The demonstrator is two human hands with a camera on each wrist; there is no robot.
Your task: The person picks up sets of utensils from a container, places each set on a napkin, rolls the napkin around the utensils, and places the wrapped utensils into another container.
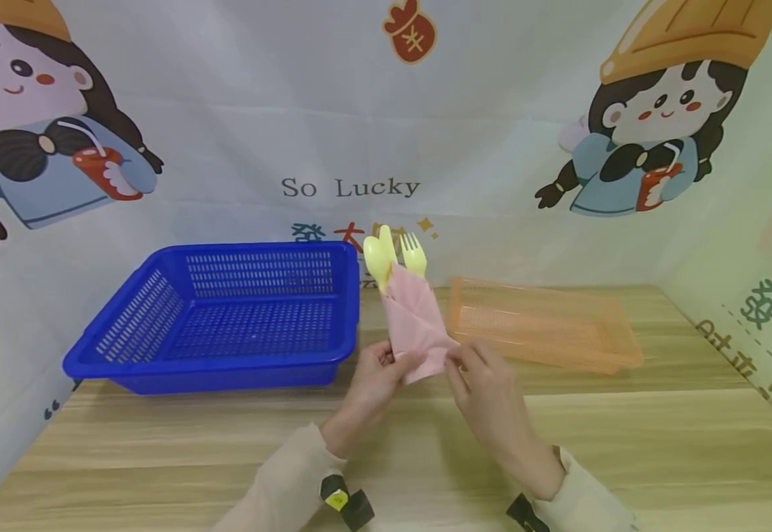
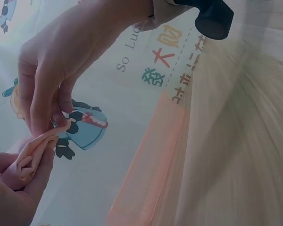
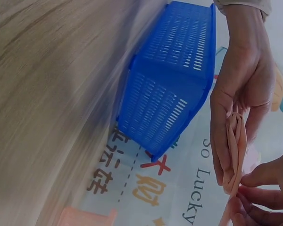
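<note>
A pink napkin [image 1: 415,321] is folded around a pale yellow plastic spoon [image 1: 378,258], knife [image 1: 388,238] and fork [image 1: 414,253], whose heads stick out at the top. Low on the bundle's left side, my left hand [image 1: 377,377] grips it with the thumb across the front. My right hand [image 1: 492,399] pinches a corner of the napkin at the lower right. The right wrist view shows the folded layers of the napkin [image 3: 234,150] edge-on between the hands. Cutlery handles are hidden inside the wrap.
A blue plastic basket [image 1: 226,363] stands on the left of the wooden table [image 1: 226,451], with slotted walls. Behind the right hand lies a shallow orange see-through basket [image 1: 545,325]. A printed cloth [image 1: 239,133] hangs along the back and sides.
</note>
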